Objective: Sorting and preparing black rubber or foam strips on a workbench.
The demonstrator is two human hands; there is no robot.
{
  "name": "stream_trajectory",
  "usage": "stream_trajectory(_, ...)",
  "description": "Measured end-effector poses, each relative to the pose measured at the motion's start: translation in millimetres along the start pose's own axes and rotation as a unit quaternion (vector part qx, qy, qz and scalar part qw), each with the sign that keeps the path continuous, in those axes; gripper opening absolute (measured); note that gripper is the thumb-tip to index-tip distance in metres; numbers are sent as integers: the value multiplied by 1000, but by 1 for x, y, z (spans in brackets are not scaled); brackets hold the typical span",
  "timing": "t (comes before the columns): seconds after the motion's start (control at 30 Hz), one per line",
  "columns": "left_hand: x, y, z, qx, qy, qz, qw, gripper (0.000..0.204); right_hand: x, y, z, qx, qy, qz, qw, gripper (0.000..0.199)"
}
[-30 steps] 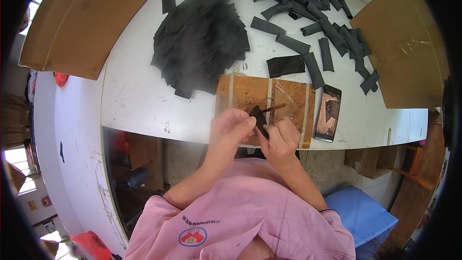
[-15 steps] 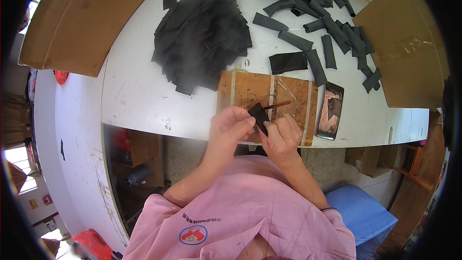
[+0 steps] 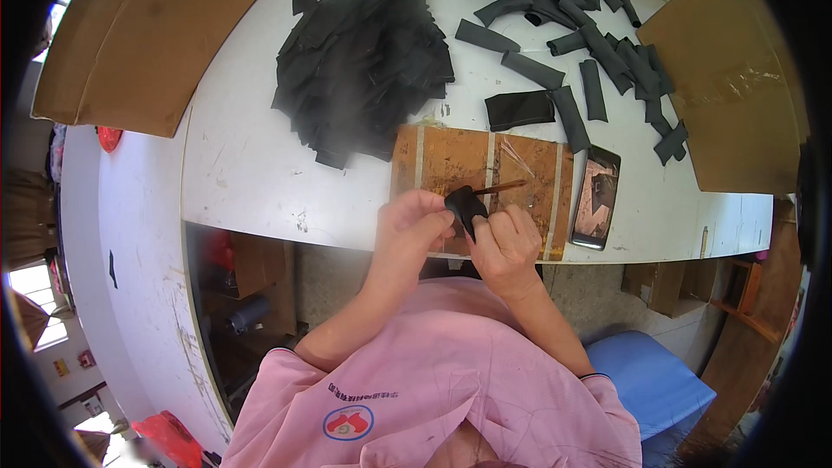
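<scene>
Nearest the camera, at 6 o'clock, a pink shirt (image 3: 433, 381) with both forearms rising from it toward the table edge. Left hand (image 3: 409, 227): fingers curled in, tips pinching the left end of a small black piece (image 3: 466, 206). Right hand (image 3: 504, 243): closed in a loose fist, thumb and fingers gripping the lower right of the same black piece and, with it, a thin brown stick (image 3: 501, 186). Black piece: held between the two hands just above the near edge of the table, over the front of a brown wooden board (image 3: 451, 160); long axis slanted, upper end toward 10 o'clock, lower end toward 4 o'clock, partly hidden by the fingers. Stick: long axis near level, free end pointing toward 2 o'clock across the board. Board: flat on the white table (image 3: 251, 173), crossed by pale tape strips. Just beside the board at 3 o'clock, a phone (image 3: 596, 198) lying flat, long axis running away from the person. Farther, at 11 o'clock of the hands, a heap of flat black pieces (image 3: 364, 61). At 1 o'clock, scattered black rolled tubes (image 3: 572, 43) and one flat black rectangle (image 3: 518, 109). Farthest: cardboard sheets at 10 o'clock (image 3: 147, 35) and 2 o'clock (image 3: 728, 87).
</scene>
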State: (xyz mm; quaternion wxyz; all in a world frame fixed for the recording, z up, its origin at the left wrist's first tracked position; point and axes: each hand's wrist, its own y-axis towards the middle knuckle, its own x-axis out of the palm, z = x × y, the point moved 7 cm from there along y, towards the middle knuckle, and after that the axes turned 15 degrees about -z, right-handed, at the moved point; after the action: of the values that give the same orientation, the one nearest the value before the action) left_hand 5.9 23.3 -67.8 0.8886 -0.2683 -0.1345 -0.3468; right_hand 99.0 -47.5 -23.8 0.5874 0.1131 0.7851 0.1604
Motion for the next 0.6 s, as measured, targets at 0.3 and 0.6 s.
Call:
stream_trajectory(0.3, -8, 4, -6, -8, 33, 22, 999, 5, 11, -2, -4, -38, -6, -36, 999, 9)
stream_trajectory(0.6, -5, 2, -8, 39, 121, -7, 992, 4, 10, -4, 12, 91, 320, -88, 939, 27)
